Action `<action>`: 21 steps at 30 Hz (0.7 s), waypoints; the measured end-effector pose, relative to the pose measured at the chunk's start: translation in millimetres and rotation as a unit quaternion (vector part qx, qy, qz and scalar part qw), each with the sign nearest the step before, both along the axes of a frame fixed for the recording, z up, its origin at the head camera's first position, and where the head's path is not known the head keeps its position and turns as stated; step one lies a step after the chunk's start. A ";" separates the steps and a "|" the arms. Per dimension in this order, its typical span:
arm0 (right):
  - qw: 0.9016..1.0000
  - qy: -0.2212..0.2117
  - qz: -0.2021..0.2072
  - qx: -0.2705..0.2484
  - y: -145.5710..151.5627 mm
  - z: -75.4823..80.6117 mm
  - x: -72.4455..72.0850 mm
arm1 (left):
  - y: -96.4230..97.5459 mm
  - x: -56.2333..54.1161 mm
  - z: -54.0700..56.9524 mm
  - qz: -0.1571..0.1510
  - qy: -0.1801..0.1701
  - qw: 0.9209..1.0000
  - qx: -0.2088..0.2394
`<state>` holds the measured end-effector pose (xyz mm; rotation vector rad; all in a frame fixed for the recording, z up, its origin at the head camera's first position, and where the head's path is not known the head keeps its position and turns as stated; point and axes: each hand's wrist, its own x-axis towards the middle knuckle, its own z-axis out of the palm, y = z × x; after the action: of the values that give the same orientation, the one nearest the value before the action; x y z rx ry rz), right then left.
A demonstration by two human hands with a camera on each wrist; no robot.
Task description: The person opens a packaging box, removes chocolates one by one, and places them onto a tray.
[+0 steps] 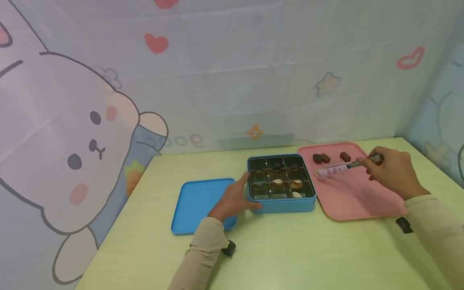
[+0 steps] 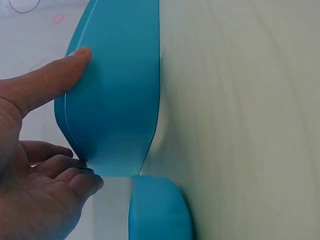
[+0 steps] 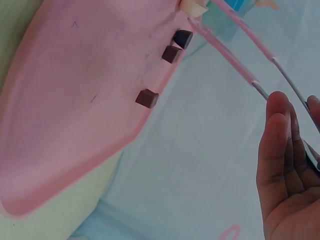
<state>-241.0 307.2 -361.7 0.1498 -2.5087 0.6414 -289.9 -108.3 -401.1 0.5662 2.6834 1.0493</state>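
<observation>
In the head view my right hand (image 1: 393,171) holds slim tongs (image 1: 366,159) with pink arms over the pink tray (image 1: 366,201). At their tips is a small cream-coloured piece (image 3: 194,8), close to the tray's left edge beside the blue box (image 1: 288,206). My left hand (image 1: 233,199) is at the box's front left corner. Its thumb lies on the front wall while the other fingers rest along the left side. A dark divided insert (image 1: 260,187) fills the box, with several dark and white pieces in its compartments.
A round dark chocolate (image 1: 317,158) and two brown chocolate blocks (image 3: 147,98) lie along the tray's back edge. Left of the box, the blue lid (image 1: 193,205) is flat on the pale table (image 1: 275,249). Behind stands a printed cloth backdrop (image 1: 232,92).
</observation>
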 end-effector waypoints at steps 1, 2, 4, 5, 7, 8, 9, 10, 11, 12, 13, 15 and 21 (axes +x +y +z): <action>1.000 0.005 0.000 -0.001 0.0 1.9 0.4 | -0.4 0.1 0.1 0.001 0.000 1.000 0.001; 1.000 0.008 0.000 -0.005 0.1 3.9 1.1 | -0.7 0.1 0.0 0.001 0.001 1.000 0.002; 1.000 0.009 0.000 -0.021 -0.7 8.9 3.0 | -1.2 0.2 -0.3 -0.001 0.004 1.000 0.000; 0.999 0.010 0.004 -0.031 -1.7 11.7 4.2 | -1.3 0.3 -0.4 -0.002 0.005 1.000 0.000; 0.998 0.010 0.013 -0.055 -6.8 18.4 7.6 | -1.2 0.7 -0.6 -0.005 0.005 1.000 0.000; 0.998 0.007 0.020 -0.067 -10.6 21.9 9.5 | -1.2 1.1 -0.6 -0.006 0.003 1.000 0.002; 0.996 0.004 0.030 -0.079 -15.7 25.8 11.3 | -1.2 1.5 -0.3 -0.007 0.001 1.000 0.005; 0.995 0.003 0.041 -0.087 -22.0 29.9 13.0 | -1.0 1.8 0.2 -0.008 -0.001 1.000 0.008; 0.994 0.002 0.052 -0.094 -29.2 33.9 14.3 | -0.9 2.1 1.0 -0.008 -0.004 1.000 0.011; 0.994 0.001 0.062 -0.094 -37.1 37.8 15.3 | -0.7 2.3 1.8 -0.008 -0.005 1.000 0.014; 0.993 0.004 0.076 -0.088 -45.6 41.1 15.7 | -0.7 2.4 2.6 -0.008 -0.006 1.000 0.016; 0.993 0.013 0.100 -0.065 -63.3 47.0 14.5 | -0.9 2.5 4.3 -0.006 -0.002 1.000 0.016; 0.992 0.017 0.120 0.020 -106.2 48.2 -2.2 | -2.5 3.1 4.4 -0.006 0.007 1.000 0.006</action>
<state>-243.2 201.0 -313.5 0.4780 -2.4917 0.6763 -286.8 -110.8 -396.7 0.5936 2.6842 1.0642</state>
